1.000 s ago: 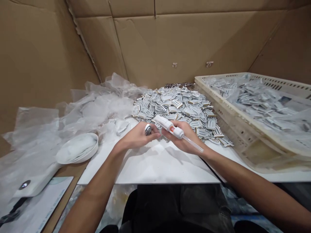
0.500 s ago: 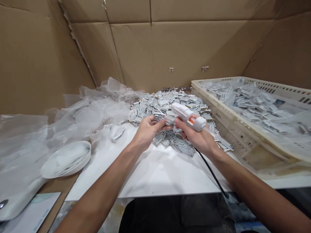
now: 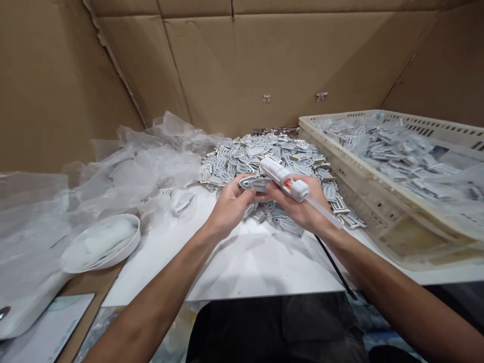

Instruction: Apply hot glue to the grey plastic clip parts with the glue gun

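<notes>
Between the thumb and fingers of my left hand [image 3: 231, 204] is a small grey-and-white flat piece [image 3: 254, 183], oval in outline. My right hand [image 3: 302, 204] is wrapped round a white glue gun [image 3: 282, 177] with an orange part inside. A translucent glue stick [image 3: 323, 212] sticks out of its back end, over my right wrist. The gun's nose points away to the upper left, above the held piece. My right thumb lies close to the piece's right end; whether it touches I cannot tell. Behind both hands spreads a heap of similar pieces [image 3: 257, 146].
Thin clear plastic bags [image 3: 147, 156] are piled at the left. A white pan-shaped dish [image 3: 130, 247] holds whitish sheets near the left edge. On the right, a cream plastic crate [image 3: 363, 217] contains many bagged pieces. A black cord [image 3: 335, 267] runs below my right arm. Cardboard walls [image 3: 212, 65] surround the table.
The glue gun has shifted slightly left relative to the held piece, and my right hand has turned a little, closer to my left. The whole view has tilted slightly.
</notes>
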`<state>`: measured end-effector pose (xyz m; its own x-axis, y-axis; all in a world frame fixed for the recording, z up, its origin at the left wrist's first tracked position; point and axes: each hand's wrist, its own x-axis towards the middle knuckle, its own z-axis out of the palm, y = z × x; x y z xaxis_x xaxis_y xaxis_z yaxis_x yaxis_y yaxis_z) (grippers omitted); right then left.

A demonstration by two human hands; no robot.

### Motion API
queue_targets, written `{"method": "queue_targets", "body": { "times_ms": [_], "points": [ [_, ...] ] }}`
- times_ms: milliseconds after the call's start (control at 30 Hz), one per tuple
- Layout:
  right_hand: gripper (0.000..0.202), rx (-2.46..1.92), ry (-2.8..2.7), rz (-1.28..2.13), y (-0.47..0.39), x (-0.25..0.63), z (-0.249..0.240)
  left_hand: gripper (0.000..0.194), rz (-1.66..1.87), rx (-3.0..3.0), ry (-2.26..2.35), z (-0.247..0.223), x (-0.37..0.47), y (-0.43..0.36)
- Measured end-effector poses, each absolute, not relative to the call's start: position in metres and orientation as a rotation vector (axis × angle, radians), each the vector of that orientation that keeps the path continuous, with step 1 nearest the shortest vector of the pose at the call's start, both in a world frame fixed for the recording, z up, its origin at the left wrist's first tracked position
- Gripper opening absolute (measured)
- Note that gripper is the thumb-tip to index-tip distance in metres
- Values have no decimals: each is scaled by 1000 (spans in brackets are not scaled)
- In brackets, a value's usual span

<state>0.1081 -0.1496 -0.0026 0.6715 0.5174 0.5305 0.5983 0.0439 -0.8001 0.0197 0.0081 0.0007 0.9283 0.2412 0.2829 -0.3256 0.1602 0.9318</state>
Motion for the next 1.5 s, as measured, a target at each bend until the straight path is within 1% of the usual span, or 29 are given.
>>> {"method": "queue_targets", "body": {
  "times_ms": [133, 300, 400, 567, 667, 800, 933, 1000, 1100, 1233, 1267, 1367, 1500],
  "points": [
    [27, -1624, -906, -55, -151, 109, -3, 23, 411, 1396, -114, 0, 19, 7],
    [28, -1635, -890, -37, -152, 110, -2, 34, 433, 1462, -108, 1, 17, 4],
    [26, -1649, -886, -53, -153, 109, 0, 37, 445, 1472, -109, 0, 16, 3],
    [30, -1640, -862, -12, -151, 107, -1, 42, 499, 1506, -90, -1, 16, 1],
    [30, -1668, -835, -25, -149, 107, -3, 38, 550, 1546, -68, 0, 14, -2],
    [33, -1761, -815, -150, -151, 105, -3, 27, 636, 1603, -9, 4, 11, -5],
    [33, -1722, -904, -180, -153, 101, 1, 26, 667, 1639, -13, 9, 8, -3],
    [30, -1674, -941, -177, -153, 96, 3, 27, 623, 1584, -23, 12, 7, 0],
    [28, -1609, -973, -202, -154, 92, 4, 31, 469, 1403, 13, 14, 5, 4],
    [46, -1642, -1008, -227, -165, 97, 5, 27, 298, 1327, 34, 17, 0, 8],
    [47, -1657, -1041, -209, -169, 100, 5, 26, 290, 1330, 18, 19, -2, 9],
    [44, -1678, -1196, -184, -179, 109, 9, 27, 305, 1328, -22, 24, -6, 12],
    [42, -1597, -1428, -431, -184, 117, 14, 20, 265, 1309, -49, 29, -12, 15]
  ]
}}
